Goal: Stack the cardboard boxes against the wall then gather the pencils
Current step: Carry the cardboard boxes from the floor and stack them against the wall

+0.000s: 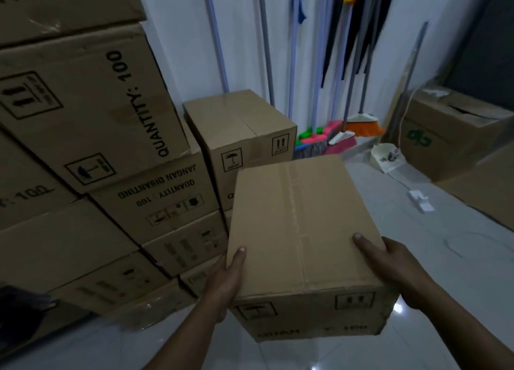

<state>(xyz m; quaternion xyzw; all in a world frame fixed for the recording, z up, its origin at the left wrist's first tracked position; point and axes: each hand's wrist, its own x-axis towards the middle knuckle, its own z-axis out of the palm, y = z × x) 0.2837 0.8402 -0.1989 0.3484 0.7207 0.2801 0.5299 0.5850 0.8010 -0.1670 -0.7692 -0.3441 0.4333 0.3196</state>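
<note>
I hold a taped brown cardboard box (300, 230) in front of me, above the white tiled floor. My left hand (226, 280) grips its left side with the thumb on top. My right hand (397, 269) grips its right side the same way. Just beyond it a shorter stack of boxes (244, 127) stands by the white wall. A tall stack of printed cardboard boxes (91, 135) fills the left side. No pencils are in view.
Brooms and mops (339, 130) lean against the wall at the back. A large cardboard box (447, 135) with green print stands at the right. A white power strip with its cable (388, 156) and a small white object (420, 201) lie on the floor.
</note>
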